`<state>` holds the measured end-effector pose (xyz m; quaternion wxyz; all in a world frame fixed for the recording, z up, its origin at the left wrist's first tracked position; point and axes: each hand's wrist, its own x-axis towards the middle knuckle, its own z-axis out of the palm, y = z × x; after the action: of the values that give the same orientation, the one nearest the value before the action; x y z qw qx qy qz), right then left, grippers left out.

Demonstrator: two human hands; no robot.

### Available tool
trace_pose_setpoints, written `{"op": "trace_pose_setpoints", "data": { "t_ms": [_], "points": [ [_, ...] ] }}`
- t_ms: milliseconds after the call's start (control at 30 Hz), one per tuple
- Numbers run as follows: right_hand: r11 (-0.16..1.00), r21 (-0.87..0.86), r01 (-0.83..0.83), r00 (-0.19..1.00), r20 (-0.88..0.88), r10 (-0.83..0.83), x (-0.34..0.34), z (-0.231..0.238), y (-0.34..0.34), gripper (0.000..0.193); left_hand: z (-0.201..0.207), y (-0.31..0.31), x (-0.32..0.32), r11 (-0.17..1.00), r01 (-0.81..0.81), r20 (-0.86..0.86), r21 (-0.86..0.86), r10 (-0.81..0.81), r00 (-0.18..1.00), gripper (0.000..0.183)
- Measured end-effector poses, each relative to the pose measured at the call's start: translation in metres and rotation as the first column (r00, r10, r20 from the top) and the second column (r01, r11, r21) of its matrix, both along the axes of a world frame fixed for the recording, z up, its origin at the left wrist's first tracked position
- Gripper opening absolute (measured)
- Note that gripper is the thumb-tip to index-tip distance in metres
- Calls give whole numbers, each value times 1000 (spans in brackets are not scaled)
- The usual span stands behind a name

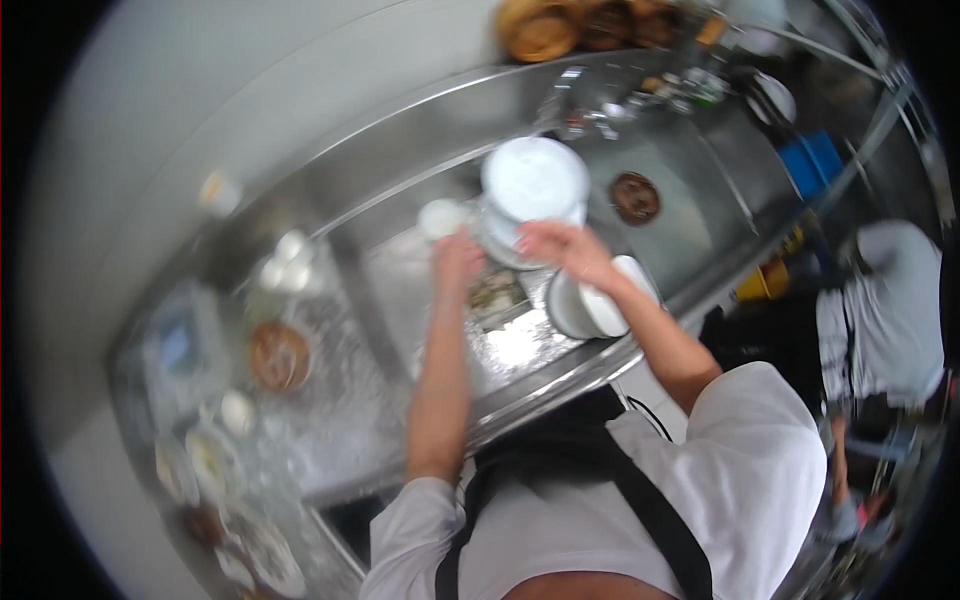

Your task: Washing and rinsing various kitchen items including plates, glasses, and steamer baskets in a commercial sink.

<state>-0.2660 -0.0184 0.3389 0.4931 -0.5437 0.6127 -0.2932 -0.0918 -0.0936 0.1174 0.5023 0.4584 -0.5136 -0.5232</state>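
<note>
We judged the white dish stack (535,180) on the steel sink (395,280) heavy, slick, breakable, best held under its rims; our right hand (568,252) spread at its near edge, while blur hid whether our left hand (459,257) gripped anything.

Now catching a pale wall (290,80) at upper left, steel sink counter (400,155) before it, metal racking (897,78) far right!

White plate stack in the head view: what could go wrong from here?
The stack of white plates could be knocked askew, as the right hand is right at its near edge. The small white dish at the left hand might slip; blur hides whether it is gripped. The white dishes near the sink's front edge could get bumped, being so close to the right forearm.
</note>
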Motion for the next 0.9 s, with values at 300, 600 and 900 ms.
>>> {"op": "trace_pose_setpoints", "data": {
  "t_ms": [300,600,900],
  "points": [
    [618,-42,785,571,-338,-748,-299,-310,37,27,24,-94,-24,905,106,353,412,-266,897,45],
    [914,405,-16,956,275,-105,-81,-197,-108,59,52,-103,29,905,-78,536,418,-176,826,33],
    [890,400,-218,873,488,-5,-165,-167,-122,47,33,9,-41,780,11,40,625,-46,998,63]
  ]
}}
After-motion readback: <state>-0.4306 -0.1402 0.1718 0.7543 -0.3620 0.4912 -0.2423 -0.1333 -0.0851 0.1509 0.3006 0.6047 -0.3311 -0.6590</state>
